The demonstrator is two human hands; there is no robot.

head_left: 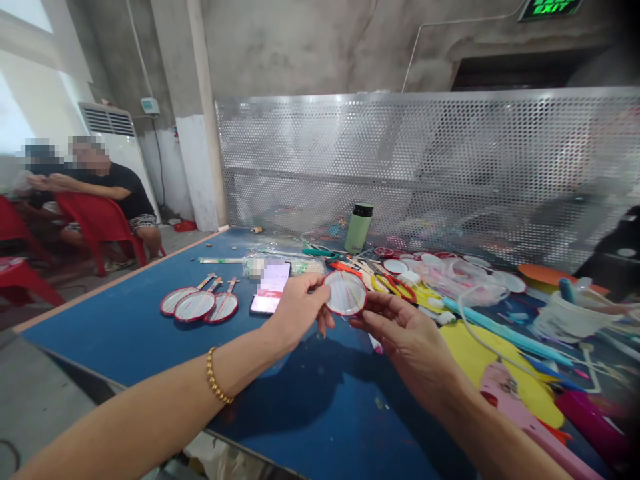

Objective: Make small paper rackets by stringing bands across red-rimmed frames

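Both hands hold one small round fan face (345, 292), a pale disc with a red rim, above the blue table (150, 333). My left hand (299, 308) pinches its left edge with fingers closed; a gold bead bracelet (216, 379) sits on that wrist. My right hand (400, 327) grips the disc's lower right rim from below. Three finished red-rimmed fans with wooden handles (199, 303) lie flat to the left. A phone (271, 288) with a lit screen lies just behind my left hand.
A green bottle (359, 228) stands near the perforated metal screen (425, 167). More discs, scissors (395, 285), plastic bags, a white cup (570, 313) and yellow and pink foam sheets (480, 353) crowd the right side. Other people sit on red chairs (95, 223) at far left.
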